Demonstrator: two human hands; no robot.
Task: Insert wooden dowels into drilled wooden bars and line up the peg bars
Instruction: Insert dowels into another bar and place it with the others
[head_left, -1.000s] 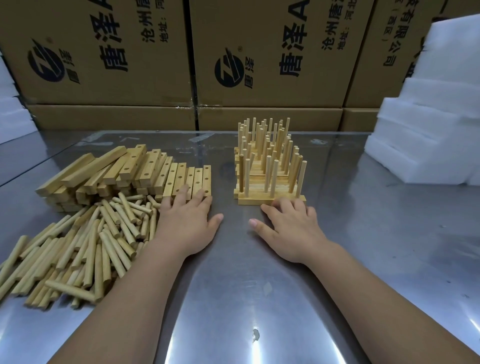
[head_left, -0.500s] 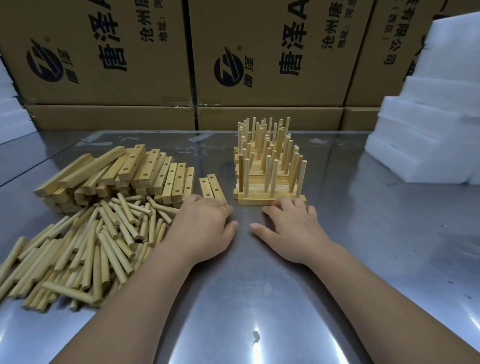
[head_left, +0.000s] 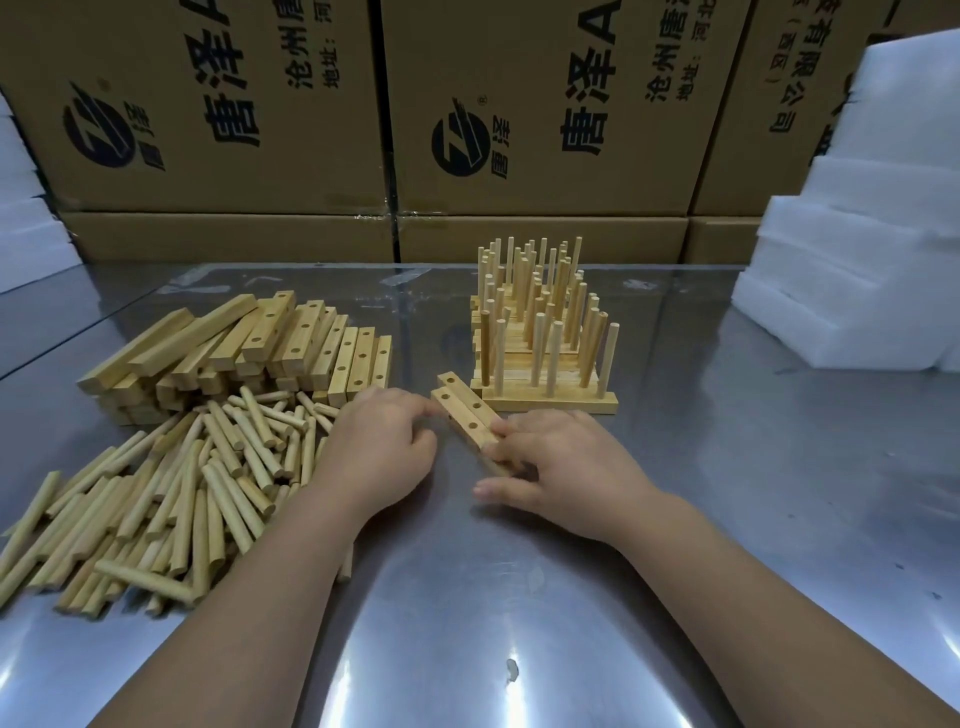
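Note:
Two drilled wooden bars lie side by side, slanted, on the metal table between my hands. My left hand has curled fingers, and its fingertips touch the bars' far left end. My right hand holds the bars' near end under bent fingers, thumb stretched out to the left. Just behind stand the finished peg bars, lined up in rows with upright dowels. A heap of loose dowels lies at the left, with a stack of drilled bars behind it.
Cardboard boxes wall off the back of the table. White foam blocks are piled at the right, and more foam shows at the far left edge. Bare metal table stretches to the right and towards me.
My left hand pulled two drilled bars off the stack and slid them right, in front of the peg bars. My right hand moved from the table onto their near end.

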